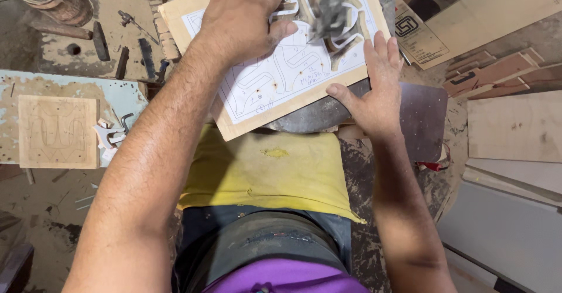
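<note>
A plywood board (246,123) with a white paper pattern glued on top lies tilted on a round metal saw table (319,114). Curved shapes are cut out of its far half. My left hand (243,18) presses flat on the board's upper left part, fingers spread. My right hand (374,85) lies flat against the board's right edge, thumb at the lower corner. A blurred saw arm or blade holder (328,3) stands over the cut-out area between my hands.
A yellow cushion (263,170) lies in front of me. At left, a square wooden panel (57,132) with a traced pattern rests on a pale bench, with small cut pieces (108,135) beside it. Hand tools (126,53) lie behind. Stacked plywood sheets (515,123) fill the right.
</note>
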